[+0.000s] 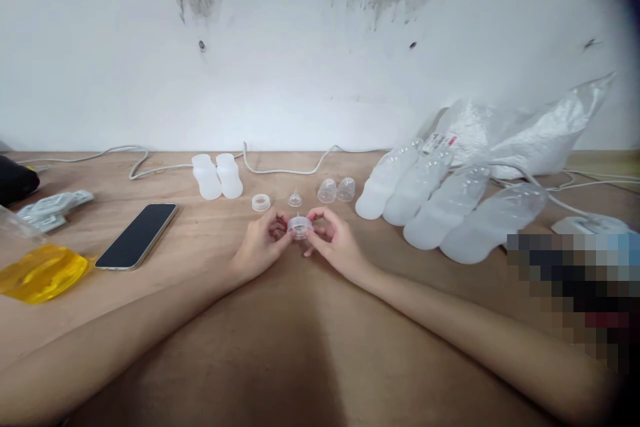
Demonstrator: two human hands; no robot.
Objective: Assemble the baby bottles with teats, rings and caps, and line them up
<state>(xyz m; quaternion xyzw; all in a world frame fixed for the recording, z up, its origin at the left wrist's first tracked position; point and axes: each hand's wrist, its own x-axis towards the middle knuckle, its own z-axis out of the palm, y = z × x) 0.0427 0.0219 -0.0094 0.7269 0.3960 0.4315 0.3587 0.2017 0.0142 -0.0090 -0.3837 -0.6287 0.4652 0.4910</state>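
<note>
Between my two hands is a clear bottle collar ring [300,227], with a small nipple tip poking up from its top. My left hand [263,245] pinches the ring's left side between thumb and fingers. On the opposite side, my right hand [336,243] grips it the same way. Just beyond the hands lie a loose collar ring [261,202] and a clear bottle nipple [295,198]. Two clear dome caps [327,191] stand side by side to their right. Two frosted bottle bodies [207,177] stand upright at the back left.
Several capped frosted bottles [467,213] line the right side, before a plastic bag [530,127]. At left are a phone [137,237], a container of yellow liquid [43,273] and crumpled plastic packets [55,207]. A white cable [295,171] runs along the wall.
</note>
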